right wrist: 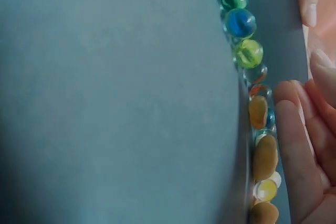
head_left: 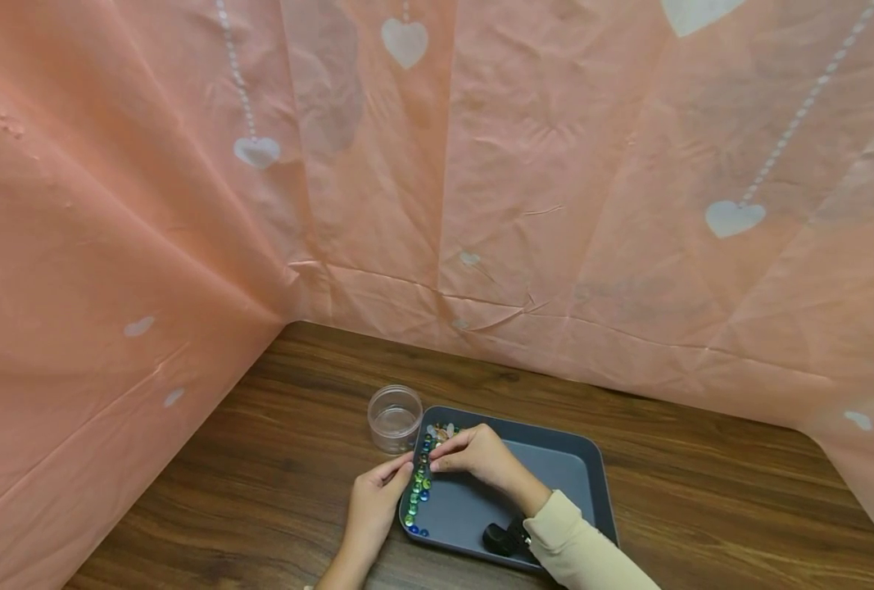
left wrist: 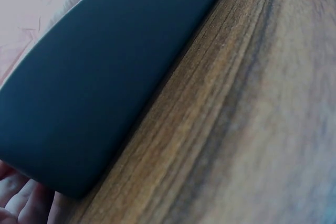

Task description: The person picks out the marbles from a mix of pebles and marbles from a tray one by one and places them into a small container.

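A dark grey rectangular tray (head_left: 554, 473) lies on the wooden table. Glass marbles (head_left: 418, 483), mostly green and blue, line its left side. Smooth tan stones (right wrist: 265, 157) continue that row in the right wrist view. My left hand (head_left: 373, 500) grips the tray's left rim; in the left wrist view its curled fingers (left wrist: 26, 203) show beside the tray's outer wall. My right hand (head_left: 484, 459) reaches over the tray to the row, thumb and forefinger bent and slightly apart beside the marbles. No object shows between them.
Just beyond the tray's far left corner stands a clear round plastic container (head_left: 396, 418). Pink cloth (head_left: 554, 205) with white hearts hangs behind and left of the wooden table (head_left: 260, 459). A black wrist device (head_left: 504, 538) hangs low over the tray's near side.
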Motion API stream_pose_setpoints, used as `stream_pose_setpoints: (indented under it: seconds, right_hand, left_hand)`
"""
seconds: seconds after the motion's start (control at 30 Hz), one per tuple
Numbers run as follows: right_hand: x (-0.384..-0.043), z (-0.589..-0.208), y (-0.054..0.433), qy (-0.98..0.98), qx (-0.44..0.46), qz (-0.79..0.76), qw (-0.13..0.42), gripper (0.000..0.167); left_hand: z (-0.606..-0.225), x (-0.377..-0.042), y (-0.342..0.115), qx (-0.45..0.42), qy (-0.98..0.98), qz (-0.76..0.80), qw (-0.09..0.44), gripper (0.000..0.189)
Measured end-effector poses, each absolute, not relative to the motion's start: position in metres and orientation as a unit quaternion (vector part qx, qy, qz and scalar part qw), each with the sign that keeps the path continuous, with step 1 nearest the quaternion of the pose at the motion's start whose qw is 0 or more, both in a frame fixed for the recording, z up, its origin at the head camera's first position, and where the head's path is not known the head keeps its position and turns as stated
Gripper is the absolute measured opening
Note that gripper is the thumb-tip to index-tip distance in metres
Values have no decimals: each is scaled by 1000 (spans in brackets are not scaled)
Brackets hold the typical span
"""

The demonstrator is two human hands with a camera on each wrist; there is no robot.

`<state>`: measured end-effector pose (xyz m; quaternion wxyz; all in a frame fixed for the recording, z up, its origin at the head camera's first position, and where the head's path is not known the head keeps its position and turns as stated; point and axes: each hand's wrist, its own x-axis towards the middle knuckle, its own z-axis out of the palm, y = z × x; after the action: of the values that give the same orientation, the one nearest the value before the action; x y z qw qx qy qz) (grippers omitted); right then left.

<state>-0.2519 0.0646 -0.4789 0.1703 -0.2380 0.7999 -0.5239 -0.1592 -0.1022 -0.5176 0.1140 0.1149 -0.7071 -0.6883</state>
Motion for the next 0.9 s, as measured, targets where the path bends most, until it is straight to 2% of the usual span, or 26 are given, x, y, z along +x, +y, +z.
stream_pose_setpoints:
  seconds: [0.9]
  right_hand:
    - [-253, -485, 62, 827, -307, -433, 184, 12]
  left_hand:
    - [-516, -159, -103, 115, -706, -690, 114, 26]
